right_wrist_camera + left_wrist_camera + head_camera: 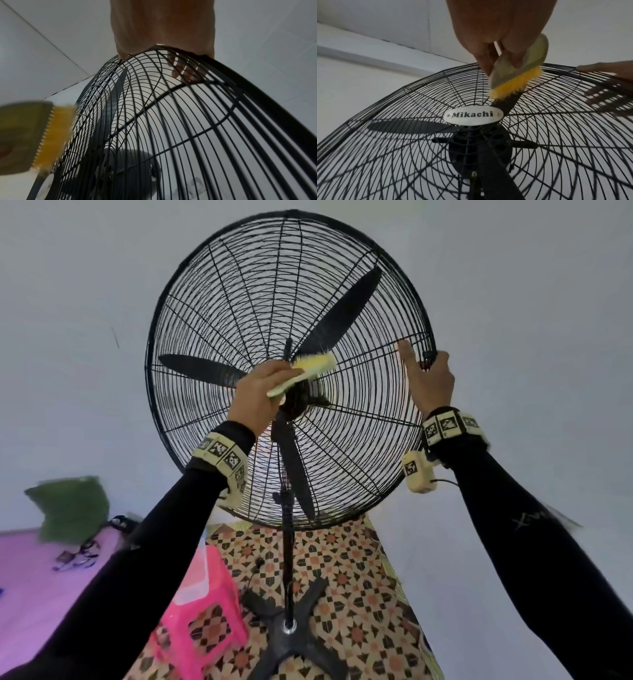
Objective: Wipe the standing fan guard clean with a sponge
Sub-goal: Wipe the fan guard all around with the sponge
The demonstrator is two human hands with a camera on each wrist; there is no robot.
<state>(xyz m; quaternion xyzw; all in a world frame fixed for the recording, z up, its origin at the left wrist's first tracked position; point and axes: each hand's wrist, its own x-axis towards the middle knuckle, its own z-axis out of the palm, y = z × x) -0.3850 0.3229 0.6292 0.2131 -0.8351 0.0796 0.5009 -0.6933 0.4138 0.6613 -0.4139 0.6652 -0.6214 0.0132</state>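
A tall black standing fan has a round wire guard (219, 313) with dark blades behind it. My left hand (262, 395) grips a pale green scrubbing brush (303, 374) with yellow bristles (515, 82), and the bristles press on the front wires just above the white "Mikachi" badge (473, 115). My right hand (430, 378) holds the guard's right rim, thumb on the front, fingers (180, 70) curled behind the wires. The same brush (25, 136) shows blurred at the left of the right wrist view. No sponge is in sight.
The fan's pole (287, 559) runs down to a cross-shaped base (291, 638) on patterned tiles. A pink plastic stool (202, 611) stands left of the base. A purple surface (27, 583) with a green cushion (72, 508) lies far left. White walls surround the fan.
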